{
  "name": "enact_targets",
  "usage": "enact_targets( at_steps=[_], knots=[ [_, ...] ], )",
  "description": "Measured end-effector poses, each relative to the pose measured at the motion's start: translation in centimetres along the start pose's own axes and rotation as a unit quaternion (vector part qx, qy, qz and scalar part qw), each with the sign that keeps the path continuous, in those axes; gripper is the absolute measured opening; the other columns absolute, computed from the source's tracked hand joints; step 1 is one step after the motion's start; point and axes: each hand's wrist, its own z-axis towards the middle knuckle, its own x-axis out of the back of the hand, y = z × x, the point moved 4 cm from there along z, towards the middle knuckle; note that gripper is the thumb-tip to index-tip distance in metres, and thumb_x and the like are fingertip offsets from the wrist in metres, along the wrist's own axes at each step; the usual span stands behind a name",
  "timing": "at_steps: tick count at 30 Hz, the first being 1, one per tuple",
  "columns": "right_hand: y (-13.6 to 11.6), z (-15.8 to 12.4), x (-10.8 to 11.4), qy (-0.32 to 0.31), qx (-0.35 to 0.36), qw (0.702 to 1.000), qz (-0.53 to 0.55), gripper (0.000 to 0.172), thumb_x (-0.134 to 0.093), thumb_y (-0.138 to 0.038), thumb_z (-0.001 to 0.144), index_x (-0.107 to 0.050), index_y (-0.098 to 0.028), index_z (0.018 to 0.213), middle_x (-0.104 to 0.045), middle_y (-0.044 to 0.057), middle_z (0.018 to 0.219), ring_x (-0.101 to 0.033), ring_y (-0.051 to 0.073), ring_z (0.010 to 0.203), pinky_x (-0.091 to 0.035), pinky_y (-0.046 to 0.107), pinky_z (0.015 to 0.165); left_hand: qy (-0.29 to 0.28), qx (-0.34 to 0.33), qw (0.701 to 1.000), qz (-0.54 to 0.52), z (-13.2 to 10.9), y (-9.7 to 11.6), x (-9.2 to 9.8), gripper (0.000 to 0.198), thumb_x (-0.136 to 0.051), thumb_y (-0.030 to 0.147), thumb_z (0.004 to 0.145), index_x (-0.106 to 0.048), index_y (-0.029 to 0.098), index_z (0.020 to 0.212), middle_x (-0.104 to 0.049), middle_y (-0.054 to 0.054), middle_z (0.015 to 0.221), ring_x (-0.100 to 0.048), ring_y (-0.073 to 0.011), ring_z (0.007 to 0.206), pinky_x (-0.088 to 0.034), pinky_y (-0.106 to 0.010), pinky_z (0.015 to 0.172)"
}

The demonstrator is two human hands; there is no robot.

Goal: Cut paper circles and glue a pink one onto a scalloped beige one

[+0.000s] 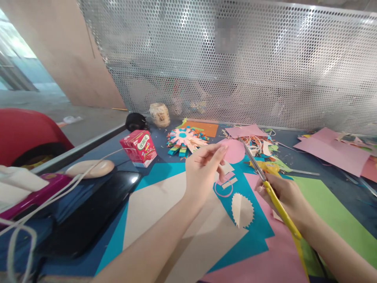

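My left hand (204, 167) pinches a round pink paper disc (235, 151) between thumb and fingers, held up over the table. My right hand (284, 194) grips yellow-handled scissors (266, 184); their blades point up and left, and the tips reach the disc's right edge. Below the hands lie a cream serrated paper leaf (242, 210), a thin pink paper ring (224, 189) and small cream scraps on a teal sheet (250, 230).
Coloured sheets cover the table: cream (176, 220), pink (265, 259), green (330, 212). A paper flower (185, 140), a red drink carton (139, 147), a twine roll (160, 114) and scrap strips (260, 146) lie further back. A perforated metal screen (235, 59) stands behind.
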Motion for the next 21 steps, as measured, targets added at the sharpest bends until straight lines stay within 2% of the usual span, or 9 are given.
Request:
enact_targets(
  at_steps=[7,16,21],
  knots=[
    [-1.7,-0.2,0.7,-0.004,0.01,1.0,0.024,0.041,-0.045,-0.055,0.084,-0.058,-0.017,0.075,-0.035,-0.005,0.057,-0.028,0.011,0.053,-0.024,0.026,0.049,-0.018,-0.025,0.999,0.038,0.2,0.0,-0.1,0.017,-0.077,0.03,0.069,-0.072,0.015,0.073,-0.057,0.005,0.055,-0.047,-0.0036,0.029,-0.037,-0.017,0.026],
    [-0.3,0.0,0.3,0.011,0.004,1.0,0.002,0.05,-0.041,-0.065,0.083,-0.056,-0.019,0.07,-0.038,-0.002,0.057,-0.031,0.013,0.054,-0.026,0.028,0.05,-0.005,-0.051,0.998,0.048,0.5,0.0,0.3,0.017,-0.077,0.032,0.069,-0.074,0.016,0.073,-0.056,0.005,0.056,-0.045,-0.0031,0.03,-0.036,-0.017,0.026],
    [-0.5,0.0,0.5,0.018,-0.007,0.999,0.03,0.042,-0.05,-0.058,0.081,-0.055,-0.019,0.066,-0.035,-0.003,0.054,-0.03,0.011,0.05,-0.025,0.026,0.046,0.002,-0.057,0.998,0.032,1.0,-0.1,0.5,0.021,-0.079,0.035,0.068,-0.074,0.015,0.073,-0.056,0.004,0.057,-0.044,-0.0029,0.032,-0.036,-0.018,0.029]
  ],
)
